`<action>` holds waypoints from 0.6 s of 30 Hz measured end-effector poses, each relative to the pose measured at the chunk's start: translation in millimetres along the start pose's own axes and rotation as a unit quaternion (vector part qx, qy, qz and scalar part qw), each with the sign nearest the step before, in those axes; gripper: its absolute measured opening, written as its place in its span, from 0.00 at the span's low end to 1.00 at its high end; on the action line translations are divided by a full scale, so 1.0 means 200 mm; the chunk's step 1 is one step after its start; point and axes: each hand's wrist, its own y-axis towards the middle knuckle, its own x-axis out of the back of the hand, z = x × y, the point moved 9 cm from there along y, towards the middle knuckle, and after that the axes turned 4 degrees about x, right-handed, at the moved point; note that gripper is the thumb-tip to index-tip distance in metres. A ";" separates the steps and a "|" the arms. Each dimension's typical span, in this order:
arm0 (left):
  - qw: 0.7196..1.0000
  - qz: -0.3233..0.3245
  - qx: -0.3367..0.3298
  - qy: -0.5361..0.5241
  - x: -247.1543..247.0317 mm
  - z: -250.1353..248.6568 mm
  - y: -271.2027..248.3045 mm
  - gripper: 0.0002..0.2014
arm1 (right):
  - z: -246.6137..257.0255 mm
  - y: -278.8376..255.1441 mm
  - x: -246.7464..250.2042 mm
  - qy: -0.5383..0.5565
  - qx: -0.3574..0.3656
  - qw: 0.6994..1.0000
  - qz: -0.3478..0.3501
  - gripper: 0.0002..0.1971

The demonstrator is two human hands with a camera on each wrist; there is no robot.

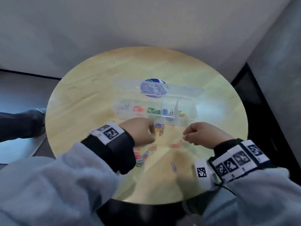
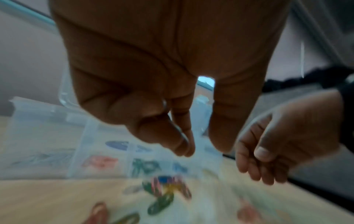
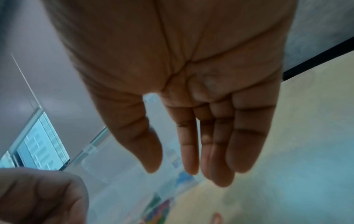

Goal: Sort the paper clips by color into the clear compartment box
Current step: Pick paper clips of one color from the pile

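The clear compartment box (image 1: 162, 121) lies open mid-table, its lid (image 1: 182, 90) folded back. Its front cells hold, left to right, pale, red, green, blue and yellow clips. A mixed pile of paper clips (image 1: 159, 128) sits just in front of it. My left hand (image 1: 151, 132) hovers over that pile (image 2: 166, 188), fingers curled down with a gap to the thumb and nothing seen between them (image 2: 201, 145). My right hand (image 1: 185, 136) hovers to the right, its fingers straight and relaxed in the right wrist view (image 3: 172, 169), holding nothing.
More loose clips (image 1: 141, 156) lie by my left wrist, red ones (image 1: 175, 145) between the hands, and one blue clip (image 1: 174, 167) nearer me. The round wooden table (image 1: 81, 111) stands in a corner of walls. Someone's shoe (image 1: 24, 123) shows at the left.
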 end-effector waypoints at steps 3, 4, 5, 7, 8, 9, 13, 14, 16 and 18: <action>0.997 0.028 0.012 0.077 -0.11 -0.05 0.02 0.13 | -0.09 0.02 -0.06 -0.053 -0.039 0.998 0.016 0.09; 0.995 0.034 0.016 0.094 -0.14 -0.06 0.03 0.13 | -0.11 0.03 -0.06 -0.069 -0.049 0.996 0.019 0.10; 0.993 0.038 0.019 0.110 -0.16 -0.07 0.04 0.13 | -0.13 0.04 -0.07 -0.084 -0.056 0.995 0.021 0.11; 0.989 0.042 0.024 0.140 -0.18 -0.07 0.06 0.12 | -0.14 0.07 -0.09 -0.108 -0.053 0.992 0.026 0.11; 0.987 0.044 0.026 0.154 -0.20 -0.08 0.07 0.12 | -0.13 0.09 -0.10 -0.120 -0.045 0.991 0.027 0.10; 0.984 0.047 0.027 0.167 -0.21 -0.08 0.08 0.13 | -0.11 0.10 -0.11 -0.134 -0.037 0.990 0.025 0.10; 0.979 0.058 0.043 0.190 -0.25 -0.07 0.11 0.12 | -0.05 0.12 -0.15 -0.174 -0.014 0.985 0.002 0.14; 0.979 0.061 0.045 0.190 -0.26 -0.07 0.12 0.12 | -0.03 0.13 -0.16 -0.187 -0.007 0.982 0.000 0.16; 0.978 0.068 0.045 0.194 -0.27 -0.06 0.12 0.13 | 0.00 0.14 -0.18 -0.205 0.011 0.979 -0.007 0.15; 0.976 0.079 0.045 0.196 -0.28 -0.05 0.13 0.13 | 0.03 0.14 -0.19 -0.205 0.024 0.978 -0.014 0.18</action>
